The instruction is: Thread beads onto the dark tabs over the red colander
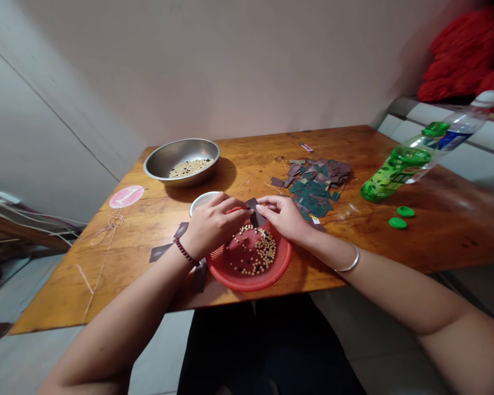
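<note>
Both hands meet over the far rim of a red mesh basket [221,278] that holds pale round beads [267,249] with some dark ones among them. My right hand [286,216] pinches a small dark rectangular piece [257,213] between thumb and fingers. Opposite it, my left hand [216,222] has its fingers closed near the same piece; what they hold is hidden. Partly behind the left hand is a white bowl [198,202]. Several dark flat pieces [160,253] lie on the table by the left wrist.
A steel bowl [156,164] with pale and dark beads stands at the back left. Right of the basket lies a pile of dark green and brown pieces [313,192]. A green bottle [389,173], a clear bottle [456,131], green caps [397,223] and a round tag [126,197] also occupy the wooden table [57,291].
</note>
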### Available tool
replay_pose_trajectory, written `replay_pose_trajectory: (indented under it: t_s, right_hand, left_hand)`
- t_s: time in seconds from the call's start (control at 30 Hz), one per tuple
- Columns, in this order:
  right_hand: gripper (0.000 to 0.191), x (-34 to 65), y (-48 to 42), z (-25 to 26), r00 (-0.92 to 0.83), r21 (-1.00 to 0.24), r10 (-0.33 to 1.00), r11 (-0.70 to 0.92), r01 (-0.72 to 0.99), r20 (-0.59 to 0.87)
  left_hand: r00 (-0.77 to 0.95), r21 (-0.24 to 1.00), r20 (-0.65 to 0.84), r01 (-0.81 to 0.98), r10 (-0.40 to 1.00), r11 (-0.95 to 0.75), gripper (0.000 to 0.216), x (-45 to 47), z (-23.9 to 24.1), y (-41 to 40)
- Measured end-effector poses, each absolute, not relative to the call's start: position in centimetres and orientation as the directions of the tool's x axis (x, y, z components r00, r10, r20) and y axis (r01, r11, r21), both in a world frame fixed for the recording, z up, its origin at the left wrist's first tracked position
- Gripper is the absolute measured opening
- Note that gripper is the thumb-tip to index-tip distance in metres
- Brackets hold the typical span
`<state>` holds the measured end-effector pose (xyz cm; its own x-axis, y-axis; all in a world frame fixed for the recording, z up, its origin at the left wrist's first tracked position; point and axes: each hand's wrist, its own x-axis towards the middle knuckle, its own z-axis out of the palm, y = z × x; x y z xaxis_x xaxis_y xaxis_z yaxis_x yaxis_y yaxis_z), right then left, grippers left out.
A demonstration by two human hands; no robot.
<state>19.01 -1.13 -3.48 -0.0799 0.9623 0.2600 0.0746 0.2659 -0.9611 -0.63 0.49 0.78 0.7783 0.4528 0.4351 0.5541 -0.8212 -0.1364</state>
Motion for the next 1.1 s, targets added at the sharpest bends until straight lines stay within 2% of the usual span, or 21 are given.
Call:
replay_pose_trajectory:
  t_s: [0.23, 0.6, 0.9, 1.03, 1.1]
  right_hand:
    - [0.017, 19.00, -1.33, -3.36, -0.093, -0.953, 0.958, 0.280, 0.117, 0.270]
    - [0.016, 18.91, -1.80, -2.72, -0.140, -0.946, 0.959, 0.270, 0.179, 0.247]
    - [0.015, 18.85, -1.83, -3.06, -0.146, -0.945, 0.957, 0.275, 0.178, 0.251]
    - [0.017, 18.86, -1.82, -3.19, -0.147, -0.941, 0.959, 0.269, 0.206, 0.242]
    - [0.017, 18.85, -1.77, -3.25, -0.127, -0.942, 0.962, 0.266, 0.204, 0.244]
  left_hand:
    - [0.777, -0.057, 0.415, 0.541, 0.472, -0.839, 0.023, -0.58, 0.56, 0.64]
    - [0.761, -0.028, 0.513, 0.476, 0.396, -0.879, 0.016, -0.51, 0.30, 0.49]
    - [0.657, 0.116, 0.541, 0.560, 0.524, -0.821, 0.012, 0.00, 0.09, -0.03]
    - [0.684, 0.183, 0.479, 0.535, 0.550, -0.825, 0.021, 0.11, -0.02, -0.17]
    - [0.660, 0.176, 0.492, 0.563, 0.568, -0.807, 0.023, 0.14, -0.10, -0.23]
